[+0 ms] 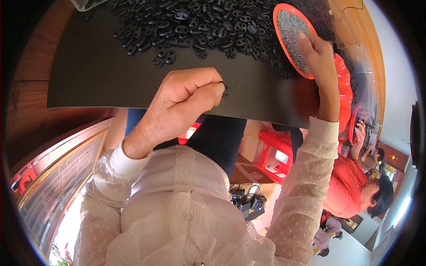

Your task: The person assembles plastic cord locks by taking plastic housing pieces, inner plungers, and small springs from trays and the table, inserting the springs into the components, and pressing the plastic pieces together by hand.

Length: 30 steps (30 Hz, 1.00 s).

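Over the dark tabletop, my left hand (188,99) is closed in a fist-like pinch. A small black plastic piece (226,89) shows at its fingertips; most of it is hidden by the fingers. My right hand (318,51) reaches into a red oval bowl (284,41) at the far right. Many thin grey metal pieces (290,33), spring-like and too small to tell surely, fill that bowl. The right thumb and fingers come together among them; what they pinch, if anything, is hidden. Beyond my hands lies a heap of black plastic cord locks (195,26) with two holes each.
The dark work mat (93,75) ends just in front of my lap. A red scalloped dish (342,93) stands near my right forearm. At the right a person in red (348,186) sits working. Below are a red stool (270,155) and a cardboard box (253,170) with black adapters.
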Available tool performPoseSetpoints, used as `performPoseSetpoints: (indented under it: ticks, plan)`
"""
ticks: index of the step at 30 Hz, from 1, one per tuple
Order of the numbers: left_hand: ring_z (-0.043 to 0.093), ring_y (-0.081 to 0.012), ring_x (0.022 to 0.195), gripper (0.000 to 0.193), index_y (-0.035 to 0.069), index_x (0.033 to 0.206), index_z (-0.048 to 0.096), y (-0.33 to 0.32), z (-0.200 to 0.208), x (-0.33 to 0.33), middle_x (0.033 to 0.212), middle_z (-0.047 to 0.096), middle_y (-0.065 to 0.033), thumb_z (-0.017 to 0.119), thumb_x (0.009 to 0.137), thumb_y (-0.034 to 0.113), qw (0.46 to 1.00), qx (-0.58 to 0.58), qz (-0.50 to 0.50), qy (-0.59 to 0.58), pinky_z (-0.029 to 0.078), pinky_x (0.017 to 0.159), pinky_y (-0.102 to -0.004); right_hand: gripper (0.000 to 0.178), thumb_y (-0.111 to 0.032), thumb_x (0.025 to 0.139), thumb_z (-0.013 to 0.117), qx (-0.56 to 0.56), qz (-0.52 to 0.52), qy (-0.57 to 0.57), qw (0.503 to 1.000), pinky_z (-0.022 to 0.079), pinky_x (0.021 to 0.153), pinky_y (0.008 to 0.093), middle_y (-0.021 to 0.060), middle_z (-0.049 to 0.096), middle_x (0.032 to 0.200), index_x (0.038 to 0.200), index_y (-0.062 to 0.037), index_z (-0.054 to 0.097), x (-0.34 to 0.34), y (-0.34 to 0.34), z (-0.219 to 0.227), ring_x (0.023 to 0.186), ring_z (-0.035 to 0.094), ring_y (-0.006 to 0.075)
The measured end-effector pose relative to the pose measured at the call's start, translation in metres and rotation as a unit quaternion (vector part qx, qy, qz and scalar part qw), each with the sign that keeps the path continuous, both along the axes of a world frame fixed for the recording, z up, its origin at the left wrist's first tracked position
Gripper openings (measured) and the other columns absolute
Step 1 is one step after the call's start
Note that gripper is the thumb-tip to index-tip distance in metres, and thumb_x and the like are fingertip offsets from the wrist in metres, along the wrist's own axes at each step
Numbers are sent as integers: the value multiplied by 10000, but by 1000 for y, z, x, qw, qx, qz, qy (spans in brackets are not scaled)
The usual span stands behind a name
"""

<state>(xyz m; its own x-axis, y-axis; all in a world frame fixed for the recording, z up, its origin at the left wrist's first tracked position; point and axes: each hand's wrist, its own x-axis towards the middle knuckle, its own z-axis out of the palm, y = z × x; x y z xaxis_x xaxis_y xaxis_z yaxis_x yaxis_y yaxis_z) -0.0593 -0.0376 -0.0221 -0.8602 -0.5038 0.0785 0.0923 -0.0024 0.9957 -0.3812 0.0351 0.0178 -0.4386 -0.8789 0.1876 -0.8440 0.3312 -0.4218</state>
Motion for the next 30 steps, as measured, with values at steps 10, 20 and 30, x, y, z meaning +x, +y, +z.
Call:
performPoseSetpoints:
  ticks: [10, 20, 30]
  plan:
    - [437, -69, 640, 183, -3, 797, 522, 1, -2, 0, 691, 498, -6, 480, 933, 113, 1000, 21, 6, 3, 352, 579, -230, 243, -203, 924, 575, -21, -22, -214, 976, 350, 520, 245, -15, 497, 654, 908, 33, 632, 22, 11, 14, 595, 445, 79]
    - [384, -65, 577, 172, -15, 765, 521, 6, -5, -3, 630, 445, -3, 532, 907, 82, 998, 11, 44, 45, 345, 504, -254, 322, -254, 913, 579, 18, -22, -8, 1000, 462, 596, 348, 155, 573, 633, 871, 60, 637, 8, 5, 6, 617, 578, 172]
    - [396, -74, 576, 150, -21, 776, 527, 5, -5, -3, 634, 458, -13, 534, 898, 66, 998, -8, 41, 52, 353, 511, -256, 338, -254, 876, 631, 65, -36, 11, 997, 457, 611, 350, 203, 531, 611, 802, 75, 608, 8, -6, 9, 605, 557, 175]
